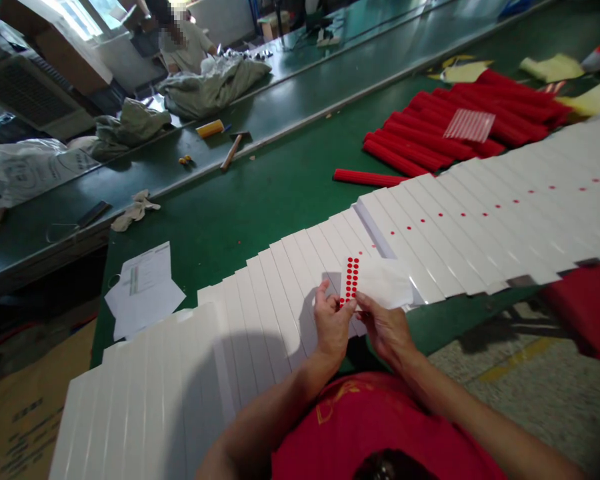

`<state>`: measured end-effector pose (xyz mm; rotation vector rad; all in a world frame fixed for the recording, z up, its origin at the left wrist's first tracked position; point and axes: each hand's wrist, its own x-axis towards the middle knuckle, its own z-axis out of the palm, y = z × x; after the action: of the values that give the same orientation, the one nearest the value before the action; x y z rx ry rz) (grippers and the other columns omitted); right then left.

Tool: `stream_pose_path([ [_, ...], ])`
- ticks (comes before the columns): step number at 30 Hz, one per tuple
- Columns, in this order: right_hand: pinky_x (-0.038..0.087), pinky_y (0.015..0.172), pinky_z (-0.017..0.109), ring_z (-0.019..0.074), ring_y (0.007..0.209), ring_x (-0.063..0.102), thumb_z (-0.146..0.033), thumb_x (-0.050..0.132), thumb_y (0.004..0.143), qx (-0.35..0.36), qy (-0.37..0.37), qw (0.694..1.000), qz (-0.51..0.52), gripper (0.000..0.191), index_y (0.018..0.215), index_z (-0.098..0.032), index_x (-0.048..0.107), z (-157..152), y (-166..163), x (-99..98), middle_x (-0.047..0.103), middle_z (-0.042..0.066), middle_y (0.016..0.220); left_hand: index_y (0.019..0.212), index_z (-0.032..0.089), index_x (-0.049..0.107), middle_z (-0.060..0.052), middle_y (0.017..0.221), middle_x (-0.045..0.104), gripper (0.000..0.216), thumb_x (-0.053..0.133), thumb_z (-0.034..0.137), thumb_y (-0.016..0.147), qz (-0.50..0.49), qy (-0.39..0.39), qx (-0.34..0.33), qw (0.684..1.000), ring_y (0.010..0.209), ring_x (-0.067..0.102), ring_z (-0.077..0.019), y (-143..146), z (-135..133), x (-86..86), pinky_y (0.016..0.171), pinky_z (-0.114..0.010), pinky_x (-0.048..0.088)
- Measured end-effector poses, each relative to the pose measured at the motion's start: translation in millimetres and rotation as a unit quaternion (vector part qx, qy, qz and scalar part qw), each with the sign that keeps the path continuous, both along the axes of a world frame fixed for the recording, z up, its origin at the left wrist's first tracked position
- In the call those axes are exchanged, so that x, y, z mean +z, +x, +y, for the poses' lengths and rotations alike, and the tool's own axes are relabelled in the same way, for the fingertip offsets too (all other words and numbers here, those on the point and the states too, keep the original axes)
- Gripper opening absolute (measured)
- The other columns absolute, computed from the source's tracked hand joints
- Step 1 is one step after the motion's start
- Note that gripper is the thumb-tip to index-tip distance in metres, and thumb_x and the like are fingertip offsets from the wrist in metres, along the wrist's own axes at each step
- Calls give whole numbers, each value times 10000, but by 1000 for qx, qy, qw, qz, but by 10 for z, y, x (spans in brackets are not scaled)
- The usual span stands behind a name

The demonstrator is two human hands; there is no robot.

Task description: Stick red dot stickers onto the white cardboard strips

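Note:
My left hand [331, 321] and my right hand [387, 328] meet over a fanned row of white cards [280, 293] on the green table [260, 193]. Both pinch a glossy sticker sheet [380, 280] with two columns of red dot stickers [351, 277] at its left end. The left fingers curl around the sheet's left edge by the dots. The right thumb and fingers grip its lower edge. Cards further right [480, 220] each carry one red dot.
A pile of red tubes [450, 130] with a striped clear sheet lies at the far right. Loose papers [145, 287] sit at the table's left edge. Beyond a rail, another bench holds grey bags [215, 80], a hammer [230, 152] and a seated person [185, 43].

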<state>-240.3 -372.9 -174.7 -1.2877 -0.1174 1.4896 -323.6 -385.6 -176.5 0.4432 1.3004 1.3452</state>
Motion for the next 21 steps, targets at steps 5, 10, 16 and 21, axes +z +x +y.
stream_pose_path([
  [5, 442, 437, 188, 98, 567, 576, -204, 894, 491, -52, 43, 997, -34, 366, 791, -144, 692, 108, 28, 46, 698, -15, 751, 1185, 135, 495, 9, 771, 642, 610, 766, 209, 643, 18, 17, -25, 999, 708, 626, -117, -57, 82, 66, 714, -247, 504],
  [10, 442, 443, 198, 106, 563, 574, -200, 884, 508, -77, 70, 992, -72, 349, 791, -129, 692, 185, 52, 74, 688, 1, 732, 898, 118, 656, -43, 798, 673, 247, 685, 318, 756, 105, 18, -47, 993, 707, 602, -111, -147, 93, 47, 705, -246, 489],
  [16, 428, 425, 199, 104, 538, 560, -232, 878, 531, -55, 82, 990, -105, 321, 772, -128, 693, 170, 59, 8, 680, 0, 700, 866, 126, 685, -30, 763, 677, 209, 655, 301, 756, 127, 9, -54, 990, 674, 581, -104, -142, 127, 46, 681, -240, 480],
  [21, 427, 427, 206, 105, 526, 550, -240, 887, 522, -47, 81, 989, -110, 324, 753, -131, 687, 144, 66, -32, 672, -5, 669, 825, 132, 668, -5, 697, 641, 177, 636, 288, 748, 144, -1, -66, 987, 627, 555, -97, -131, 160, 34, 634, -229, 458],
])
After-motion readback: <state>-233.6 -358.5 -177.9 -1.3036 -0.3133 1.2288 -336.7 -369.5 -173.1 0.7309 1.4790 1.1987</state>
